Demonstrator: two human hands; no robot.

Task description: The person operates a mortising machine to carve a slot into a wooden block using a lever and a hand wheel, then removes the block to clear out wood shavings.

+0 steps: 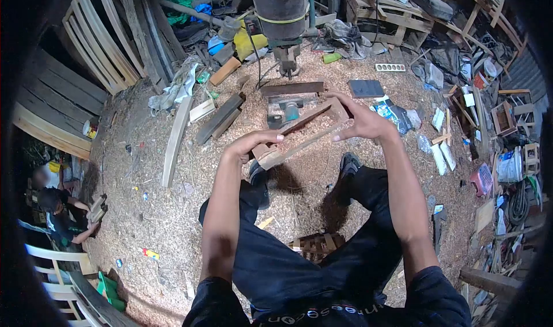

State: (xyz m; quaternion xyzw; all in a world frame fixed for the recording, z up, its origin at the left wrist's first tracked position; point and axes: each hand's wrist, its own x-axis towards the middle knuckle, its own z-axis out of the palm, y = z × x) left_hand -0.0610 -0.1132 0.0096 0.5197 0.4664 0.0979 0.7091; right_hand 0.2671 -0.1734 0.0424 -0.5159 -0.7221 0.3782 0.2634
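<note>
A narrow rectangular wooden frame [268, 156] is held up in front of me, tilted with its right end farther away. My left hand [252, 145] grips the near left end, its thumb lying along the wood. Around the far right end, my right hand [367, 121] has its fingers over the top corner and its thumb at the lower side. Behind the frame, partly covered by it, a teal and grey machine part [291, 111] sits low to the ground. A dark wooden strip [292, 88] lies just beyond that.
A large dark cylindrical machine [280, 11] hangs overhead at the back. Wood shavings cover the floor. Long planks [177, 140] and dark wood pieces [220, 118] lie left. A power strip [390, 67] is at back right. A co-worker [60, 212] crouches at far left, holding wood.
</note>
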